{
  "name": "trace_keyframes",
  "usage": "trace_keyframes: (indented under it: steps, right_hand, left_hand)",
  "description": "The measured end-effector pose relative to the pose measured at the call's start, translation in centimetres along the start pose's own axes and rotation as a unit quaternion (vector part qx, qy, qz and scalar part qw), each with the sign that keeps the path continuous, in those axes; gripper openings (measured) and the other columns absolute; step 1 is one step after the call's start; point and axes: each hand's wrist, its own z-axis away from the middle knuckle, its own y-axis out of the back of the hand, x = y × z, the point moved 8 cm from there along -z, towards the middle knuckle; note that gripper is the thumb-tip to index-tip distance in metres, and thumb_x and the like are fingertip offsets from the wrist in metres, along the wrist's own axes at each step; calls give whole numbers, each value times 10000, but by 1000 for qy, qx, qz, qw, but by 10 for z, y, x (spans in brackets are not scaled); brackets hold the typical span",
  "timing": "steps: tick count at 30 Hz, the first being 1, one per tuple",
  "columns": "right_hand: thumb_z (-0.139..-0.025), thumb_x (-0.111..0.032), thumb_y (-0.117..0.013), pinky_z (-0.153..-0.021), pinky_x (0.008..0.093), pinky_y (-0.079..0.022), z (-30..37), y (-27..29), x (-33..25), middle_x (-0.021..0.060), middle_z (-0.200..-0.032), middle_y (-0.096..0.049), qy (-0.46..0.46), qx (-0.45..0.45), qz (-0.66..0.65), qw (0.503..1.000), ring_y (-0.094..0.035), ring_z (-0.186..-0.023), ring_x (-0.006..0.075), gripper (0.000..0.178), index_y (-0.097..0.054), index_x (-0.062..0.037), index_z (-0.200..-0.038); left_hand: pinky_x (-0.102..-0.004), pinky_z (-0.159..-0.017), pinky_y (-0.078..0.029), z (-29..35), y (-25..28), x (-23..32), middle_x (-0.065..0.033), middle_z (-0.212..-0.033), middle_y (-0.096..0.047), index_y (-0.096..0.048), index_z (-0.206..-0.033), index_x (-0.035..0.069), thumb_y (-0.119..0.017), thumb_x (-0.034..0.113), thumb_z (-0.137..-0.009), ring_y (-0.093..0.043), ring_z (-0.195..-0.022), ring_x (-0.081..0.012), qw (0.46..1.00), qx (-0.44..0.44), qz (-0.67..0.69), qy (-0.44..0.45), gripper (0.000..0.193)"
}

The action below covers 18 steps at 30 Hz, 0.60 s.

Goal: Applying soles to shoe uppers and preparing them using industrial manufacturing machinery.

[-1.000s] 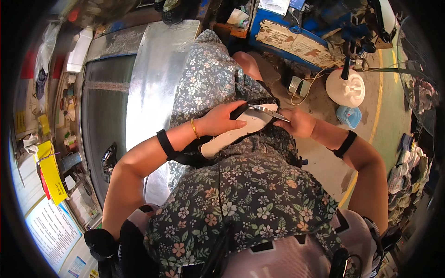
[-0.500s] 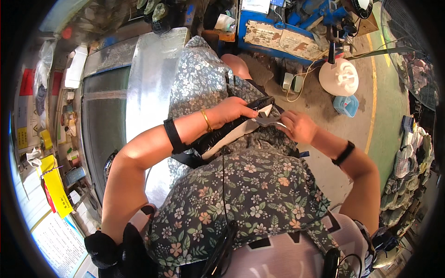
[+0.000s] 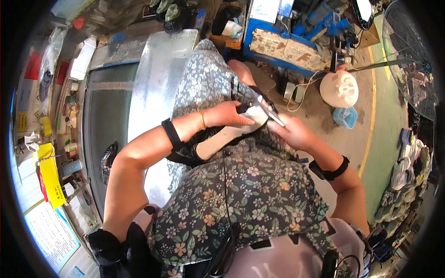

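A black shoe [image 3: 223, 142] lies across my lap with its pale beige sole side turned up and dark material around its rim. My left hand [image 3: 228, 115] is closed around its far part, with the thumb lying over the pale sole. At the toe end, my right hand [image 3: 293, 133] grips metal pliers [image 3: 272, 115], whose head lies against the dark edge of the shoe. Blur and fingers hide the jaws, so their bite cannot be made out. A dark floral apron [image 3: 241, 194] covers my lap under the shoe.
To the left stands a shiny metal sheet [image 3: 155, 74]. Ahead is a blue machine [image 3: 282, 46] with a worn panel. On the floor at the right are a white plastic jug [image 3: 338, 90], a light blue basket [image 3: 345, 117] and a cable. A fan [image 3: 412, 55] and piled shoe parts [image 3: 403, 180] lie farther right.
My left hand has shifted onto the sole, and more of its pale surface shows. The pliers have swung from lying nearly level to a steep slant at the toe.
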Motion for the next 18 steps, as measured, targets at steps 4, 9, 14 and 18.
trace_keyframes:
  steps: [4, 9, 14, 18]
  right_hand:
    - [-976, -363, -550, -558, 329, -484, -11, -14, 13, 78, -741, -615, 55, 58, 34, 996, -587, -602, 156, 375, -563, 11, -964]
    - [-979, -355, -555, -541, 274, -484, -13, -20, 4, 29, -765, -593, -39, -47, -115, 992, -566, -628, 101, 332, -541, -26, -938]
    - [-957, -248, -603, -527, 258, -447, -58, -18, -52, 12, -746, -560, 100, 52, -122, 986, -530, -609, 82, 239, -508, -29, -960]
    - [-810, -200, -688, -711, 392, -486, -127, -41, -121, 152, -832, -621, 277, 114, 86, 950, -632, -785, 268, 257, -583, -14, -952]
  left_hand:
    - [-282, -890, -466, 18, -5, 18, -51, -1091, -637, -539, -1233, -17, -792, 191, -763, -577, -994, -126, 984, -63, 166, -33, 572]
    - [-249, -876, -462, 39, 15, -10, -63, -1093, -640, -533, -1227, -30, -746, 139, -805, -572, -996, -98, 975, -12, 221, -19, 503]
    - [-295, -857, -513, 164, 110, 1, -106, -1100, -655, -471, -1274, -59, -742, 165, -828, -644, -978, -188, 953, 214, 202, -73, 568]
    - [-351, -686, -542, 241, 150, -7, -250, -936, -654, -447, -1250, -90, -772, 456, -721, -661, -753, -373, 786, 492, -318, 195, 828]
